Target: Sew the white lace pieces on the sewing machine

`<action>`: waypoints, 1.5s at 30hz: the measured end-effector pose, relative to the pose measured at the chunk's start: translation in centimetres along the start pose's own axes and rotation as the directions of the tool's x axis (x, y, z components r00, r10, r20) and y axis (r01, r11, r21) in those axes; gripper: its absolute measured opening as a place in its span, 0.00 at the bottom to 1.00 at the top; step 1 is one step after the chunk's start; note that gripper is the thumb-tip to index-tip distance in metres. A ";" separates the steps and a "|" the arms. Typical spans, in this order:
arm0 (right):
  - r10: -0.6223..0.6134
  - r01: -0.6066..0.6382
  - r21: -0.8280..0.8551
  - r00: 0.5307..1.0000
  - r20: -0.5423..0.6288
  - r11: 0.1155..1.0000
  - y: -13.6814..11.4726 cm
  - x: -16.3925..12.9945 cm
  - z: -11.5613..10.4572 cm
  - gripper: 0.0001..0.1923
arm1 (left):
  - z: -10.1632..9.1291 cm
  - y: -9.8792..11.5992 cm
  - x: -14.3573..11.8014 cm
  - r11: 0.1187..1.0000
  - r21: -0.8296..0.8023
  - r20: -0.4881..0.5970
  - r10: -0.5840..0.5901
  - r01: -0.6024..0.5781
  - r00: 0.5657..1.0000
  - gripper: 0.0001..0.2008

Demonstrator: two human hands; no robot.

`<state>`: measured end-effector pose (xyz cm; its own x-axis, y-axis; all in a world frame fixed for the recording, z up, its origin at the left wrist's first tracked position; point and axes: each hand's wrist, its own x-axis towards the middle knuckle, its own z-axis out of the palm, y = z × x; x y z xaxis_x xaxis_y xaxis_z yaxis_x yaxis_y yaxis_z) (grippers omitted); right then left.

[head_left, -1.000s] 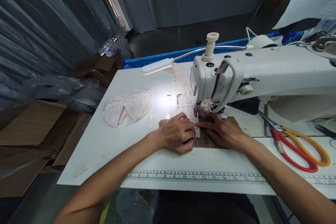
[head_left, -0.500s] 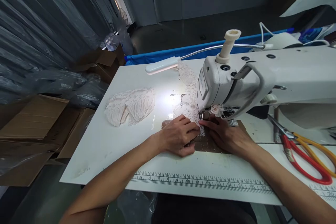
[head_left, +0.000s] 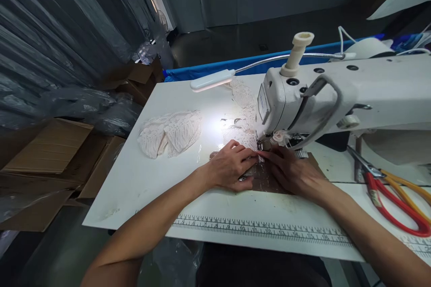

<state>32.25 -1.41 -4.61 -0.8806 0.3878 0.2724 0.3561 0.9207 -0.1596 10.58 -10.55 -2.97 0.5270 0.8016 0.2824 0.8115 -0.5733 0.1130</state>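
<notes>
A strip of cream lace [head_left: 239,133] lies flat under the head of a white sewing machine [head_left: 305,94], beside its presser foot [head_left: 264,145]. My left hand [head_left: 232,166] rests on the near end of the lace, fingers curled and fingertips pressed on it. From the other side, my right hand [head_left: 294,168] reaches in close to the presser foot, its fingertips meeting the lace edge next to the left ones. Its other fingers are bent and partly hidden. Both hands sit over a brown plate [head_left: 269,180] on the table.
A folded lace piece [head_left: 171,133] lies on the white table [head_left: 144,193] at left. A lamp [head_left: 212,80] shines from behind. Scissors with red and yellow handles [head_left: 387,193] lie at right. A printed ruler [head_left: 256,228] runs along the front edge. Cardboard boxes [head_left: 50,148] stand left.
The near tail of the lace has moved away from me toward the presser foot, and less of it shows below my fingertips. My hands stay almost in place; the view has shifted slightly.
</notes>
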 end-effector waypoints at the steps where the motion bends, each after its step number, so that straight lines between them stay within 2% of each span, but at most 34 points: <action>1: -0.013 0.013 0.024 1.000 -0.012 1.000 0.0 0.0 -0.1 0.22 | 0.0 0.0 0.0 1.000 0.004 0.000 -0.003 0.003 1.000 0.20; 5: -0.052 0.055 0.081 0.998 -0.041 0.995 -0.1 0.2 -0.6 0.21 | -0.1 -0.1 0.2 1.000 0.015 0.003 -0.015 0.015 1.000 0.20; 10: -0.033 0.034 0.034 0.999 -0.036 0.999 -0.3 0.3 -0.1 0.21 | -0.2 -0.1 0.4 0.998 0.024 -0.002 -0.058 0.058 0.998 0.21; 14: -0.017 0.021 0.114 0.999 -0.031 0.993 0.0 0.0 0.2 0.22 | -0.3 0.1 0.6 0.995 0.044 0.012 -0.085 0.084 0.996 0.22; 18: 0.093 -0.107 0.274 0.994 0.062 0.956 0.6 -0.1 -1.3 0.20 | -0.3 0.0 0.7 0.994 0.060 0.022 -0.097 0.096 0.995 0.25; 22: 0.161 -0.236 0.465 0.967 0.196 0.854 1.5 0.3 -3.5 0.19 | -0.3 -0.3 0.8 0.994 0.059 0.025 -0.098 0.096 0.995 0.27; 24: 0.181 -0.292 0.510 0.950 0.256 0.809 2.1 0.6 -3.8 0.18 | -0.2 -0.5 0.9 0.993 0.051 0.027 -0.104 0.102 0.994 0.28; 26: 0.231 -0.351 0.515 0.931 0.283 0.782 2.8 0.9 -3.5 0.19 | -0.2 -0.7 0.9 0.993 0.037 0.039 -0.109 0.108 0.993 0.28; 30: 0.343 -0.419 0.498 0.908 0.241 0.759 3.3 1.0 -2.4 0.22 | -0.2 -0.8 0.9 0.992 0.015 0.067 -0.127 0.127 0.990 0.28; 36: 0.351 -0.447 0.492 0.894 0.279 0.747 2.0 0.6 -3.2 0.17 | -0.2 -0.5 0.8 0.987 0.043 0.065 -0.154 0.152 0.986 0.29; 39: 0.382 -0.458 0.476 0.889 0.254 0.751 2.1 0.3 -3.5 0.14 | -0.1 -0.4 0.7 0.989 0.050 0.051 -0.145 0.142 0.988 0.29; 42: 0.370 -0.436 0.456 0.900 0.232 0.776 2.6 0.2 -3.6 0.15 | 0.2 -1.0 0.9 0.984 0.069 -0.021 -0.164 0.165 0.986 0.24; 45: 0.289 -0.373 0.446 0.925 0.246 0.814 2.2 0.1 -4.0 0.18 | 0.3 -2.6 2.0 0.979 0.073 -0.099 -0.183 0.191 0.978 0.16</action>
<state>34.19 0.83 -1.15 -0.7887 0.6141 -0.0278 0.4787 0.5852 -0.6545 9.59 -7.34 -2.97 0.3420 0.8723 0.3495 0.9132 -0.3962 0.0952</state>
